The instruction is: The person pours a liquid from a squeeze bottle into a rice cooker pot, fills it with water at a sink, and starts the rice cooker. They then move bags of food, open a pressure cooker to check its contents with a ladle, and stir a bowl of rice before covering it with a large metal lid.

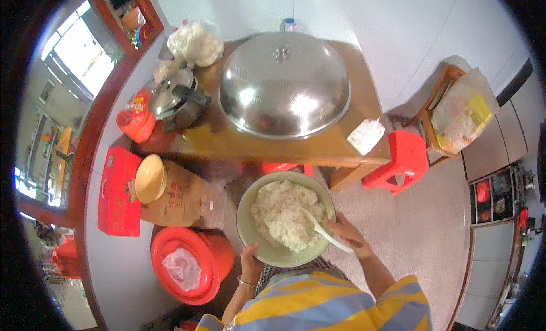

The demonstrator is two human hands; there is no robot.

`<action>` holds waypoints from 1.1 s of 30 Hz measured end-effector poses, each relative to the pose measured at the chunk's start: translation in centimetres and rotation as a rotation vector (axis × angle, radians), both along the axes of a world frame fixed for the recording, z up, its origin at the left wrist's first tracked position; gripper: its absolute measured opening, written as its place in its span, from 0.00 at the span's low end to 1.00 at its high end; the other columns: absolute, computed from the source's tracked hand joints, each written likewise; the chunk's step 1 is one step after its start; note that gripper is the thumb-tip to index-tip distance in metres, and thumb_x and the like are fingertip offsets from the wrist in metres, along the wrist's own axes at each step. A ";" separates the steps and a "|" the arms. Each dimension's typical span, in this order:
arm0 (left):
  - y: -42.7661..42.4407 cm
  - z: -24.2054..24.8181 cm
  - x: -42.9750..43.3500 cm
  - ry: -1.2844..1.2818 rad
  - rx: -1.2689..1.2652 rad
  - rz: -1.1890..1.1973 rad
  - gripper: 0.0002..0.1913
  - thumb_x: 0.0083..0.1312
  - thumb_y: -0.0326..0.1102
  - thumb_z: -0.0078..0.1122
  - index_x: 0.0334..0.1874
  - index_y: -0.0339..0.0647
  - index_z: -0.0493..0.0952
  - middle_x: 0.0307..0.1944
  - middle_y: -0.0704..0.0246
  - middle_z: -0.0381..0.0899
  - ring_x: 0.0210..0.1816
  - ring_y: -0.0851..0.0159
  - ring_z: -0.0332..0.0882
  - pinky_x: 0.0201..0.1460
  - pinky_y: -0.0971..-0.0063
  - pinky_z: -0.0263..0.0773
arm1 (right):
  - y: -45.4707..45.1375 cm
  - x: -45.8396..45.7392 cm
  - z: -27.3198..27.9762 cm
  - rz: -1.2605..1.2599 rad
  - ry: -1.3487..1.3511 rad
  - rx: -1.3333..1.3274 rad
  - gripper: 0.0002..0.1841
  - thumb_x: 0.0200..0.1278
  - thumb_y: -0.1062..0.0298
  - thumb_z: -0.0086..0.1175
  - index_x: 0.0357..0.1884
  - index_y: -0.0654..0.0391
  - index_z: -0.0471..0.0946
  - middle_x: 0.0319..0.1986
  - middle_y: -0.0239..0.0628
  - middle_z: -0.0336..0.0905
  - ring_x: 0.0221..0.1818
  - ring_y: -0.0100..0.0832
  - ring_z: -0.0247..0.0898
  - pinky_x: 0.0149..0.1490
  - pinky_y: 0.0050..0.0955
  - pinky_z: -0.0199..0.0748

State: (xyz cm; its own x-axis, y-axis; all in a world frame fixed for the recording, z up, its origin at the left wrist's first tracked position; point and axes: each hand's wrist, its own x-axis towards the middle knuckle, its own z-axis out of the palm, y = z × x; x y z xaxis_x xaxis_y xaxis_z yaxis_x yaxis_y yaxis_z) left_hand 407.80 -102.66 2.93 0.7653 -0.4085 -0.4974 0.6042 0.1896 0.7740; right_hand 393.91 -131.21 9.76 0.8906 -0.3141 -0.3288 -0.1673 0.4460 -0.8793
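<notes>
I hold a large pale green bowl (245, 222) in front of my torso, a short way from the table's front edge. Cooked white rice (281, 218) is heaped inside it. My left hand (252, 262) grips the lower left rim, thumb uppermost. At the right rim, my right hand (347, 235) has hold of the bowl. A white spoon (326, 235) stands with its head in the rice, and its handle crosses the rim against my right hand. Whether those fingers also pinch the handle is unclear. The bowl's underside is hidden.
A wooden table (200, 139) carries a large domed metal lid (283, 92), a pressure cooker (181, 103), and a cauliflower (195, 44). Left of me are a red bucket (222, 250), cardboard boxes (179, 198), and a yellow bowl (150, 177). A red plastic stool (401, 160) and a wooden chair (431, 117) stand right.
</notes>
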 end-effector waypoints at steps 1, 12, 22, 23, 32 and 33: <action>-1.2 0.5 0.8 0.089 -0.064 0.009 0.12 0.55 0.35 0.53 0.37 0.36 0.75 0.36 0.65 0.78 0.40 0.62 0.76 0.48 0.68 0.71 | -0.1 0.4 0.1 -0.028 0.067 0.048 0.33 0.61 0.54 0.54 0.61 0.66 0.61 0.52 0.39 0.71 0.52 0.27 0.66 0.57 0.25 0.63; -14.3 0.9 6.9 -0.588 0.155 -0.443 0.07 0.56 0.30 0.52 0.36 0.36 0.73 0.36 0.63 0.77 0.40 0.59 0.76 0.45 0.64 0.71 | -13.4 -2.2 -2.8 -0.503 -0.060 0.040 0.28 0.63 0.58 0.53 0.62 0.61 0.62 0.50 0.40 0.73 0.41 0.31 0.74 0.45 0.26 0.74; -24.6 6.4 12.6 0.300 -0.007 -0.304 0.11 0.53 0.34 0.52 0.35 0.36 0.73 0.33 0.64 0.74 0.37 0.62 0.74 0.46 0.66 0.71 | -25.3 3.6 3.6 -0.856 0.003 -0.311 0.18 0.61 0.66 0.54 0.52 0.62 0.70 0.34 0.42 0.79 0.34 0.33 0.78 0.39 0.29 0.78; -23.5 5.5 12.4 0.277 -0.017 -0.269 0.11 0.53 0.35 0.52 0.35 0.36 0.73 0.33 0.64 0.75 0.37 0.61 0.74 0.45 0.65 0.72 | -25.6 5.9 3.7 -0.808 -0.049 -0.220 0.18 0.61 0.66 0.55 0.52 0.62 0.70 0.34 0.42 0.79 0.34 0.33 0.78 0.40 0.29 0.78; -23.1 6.3 9.7 0.461 -0.156 0.033 0.16 0.50 0.30 0.64 0.41 0.38 0.73 0.37 0.58 0.78 0.39 0.59 0.77 0.44 0.64 0.73 | -30.0 20.4 -4.4 -0.331 0.192 -1.251 0.61 0.39 0.56 0.71 0.70 0.58 0.37 0.65 0.69 0.34 0.68 0.63 0.36 0.67 0.51 0.45; -21.0 4.0 8.9 0.385 -0.143 0.047 0.15 0.49 0.29 0.64 0.40 0.38 0.73 0.37 0.58 0.78 0.39 0.59 0.77 0.43 0.64 0.73 | -29.4 22.0 -4.5 -0.341 0.173 -1.284 0.63 0.37 0.55 0.72 0.69 0.61 0.37 0.64 0.72 0.33 0.68 0.64 0.35 0.66 0.52 0.47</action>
State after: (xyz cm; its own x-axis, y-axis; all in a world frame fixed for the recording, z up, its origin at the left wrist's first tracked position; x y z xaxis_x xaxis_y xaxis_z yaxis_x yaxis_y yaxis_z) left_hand 416.72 -123.71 6.91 0.5540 -0.4637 -0.6915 0.8325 0.3130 0.4571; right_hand 415.87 -160.61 5.26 0.6837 -0.6801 0.2646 -0.3647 -0.6326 -0.6833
